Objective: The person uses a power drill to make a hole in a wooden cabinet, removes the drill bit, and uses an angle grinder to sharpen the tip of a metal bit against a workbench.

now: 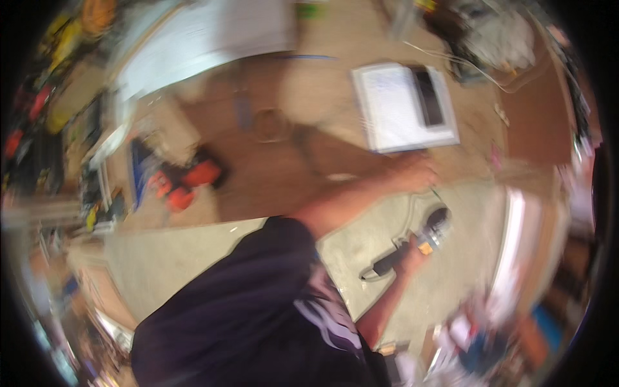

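Observation:
My left hand (418,173) is stretched across to the right, smeared by motion, beside the bench's edge; a thin green item (435,193) shows just below its fingers, and I cannot make out whether they grip it. Lower down, over the pale floor (471,238), my right hand (409,258) is wrapped round a black-and-grey power tool (388,261) with a round dark end and a small orange-yellow patch. Above my left hand, a white pad or papers (383,106) lies on the bench with a dark flat device (427,97) on it.
The brown wooden bench (251,187) holds red-and-black tools (184,180) at the left and a pale sheet (174,39) at the back. Cords and bundled material (500,35) sit at the back right. Blurred clutter lines both sides, with boards at the lower left (97,284).

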`<state>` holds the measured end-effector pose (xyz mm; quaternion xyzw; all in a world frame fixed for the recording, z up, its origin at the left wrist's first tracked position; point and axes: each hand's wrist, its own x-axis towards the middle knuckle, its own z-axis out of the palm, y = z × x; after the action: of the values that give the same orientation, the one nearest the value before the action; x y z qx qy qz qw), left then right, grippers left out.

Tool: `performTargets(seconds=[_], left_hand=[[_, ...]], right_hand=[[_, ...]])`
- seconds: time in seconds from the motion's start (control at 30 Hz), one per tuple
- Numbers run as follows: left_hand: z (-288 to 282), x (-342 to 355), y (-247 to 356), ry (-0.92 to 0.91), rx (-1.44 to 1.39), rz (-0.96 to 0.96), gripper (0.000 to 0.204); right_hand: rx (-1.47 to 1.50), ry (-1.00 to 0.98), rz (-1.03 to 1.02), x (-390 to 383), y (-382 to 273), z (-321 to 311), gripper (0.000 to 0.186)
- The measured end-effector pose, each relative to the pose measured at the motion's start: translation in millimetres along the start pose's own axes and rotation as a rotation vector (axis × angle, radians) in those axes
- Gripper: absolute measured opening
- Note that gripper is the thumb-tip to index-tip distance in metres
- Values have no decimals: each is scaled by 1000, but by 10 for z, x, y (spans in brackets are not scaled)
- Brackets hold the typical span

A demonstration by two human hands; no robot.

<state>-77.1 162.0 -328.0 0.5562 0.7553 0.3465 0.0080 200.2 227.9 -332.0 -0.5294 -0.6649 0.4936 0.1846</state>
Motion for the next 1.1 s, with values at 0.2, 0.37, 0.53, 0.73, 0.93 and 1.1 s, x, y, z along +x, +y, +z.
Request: performTargets(seconds=[0.2, 0.37, 0.53, 0.73, 0.93, 1.1], left_hand=[[-306, -36, -42, 17, -173, -62, 10], [-342, -27, 25, -35, -169, -52, 11], [-376, -45, 40, -59, -118, -64, 10], [-362, -56, 25, -21, -176, -60, 10], [-371, -37, 14, -58, -145, -77, 11], [-358, -39, 10, -25, -169, -75, 11]], right_hand=[[23, -35, 65, -139, -587, 179, 40], [-9, -60, 53, -148, -597, 182, 43], [-13, -79, 44, -106, -599, 236, 42], [-5, -86, 64, -54, -633, 237, 45], [-53, -87, 57, -14, -653, 235, 45], [-36, -101, 53, 1, -655, 242, 42]])
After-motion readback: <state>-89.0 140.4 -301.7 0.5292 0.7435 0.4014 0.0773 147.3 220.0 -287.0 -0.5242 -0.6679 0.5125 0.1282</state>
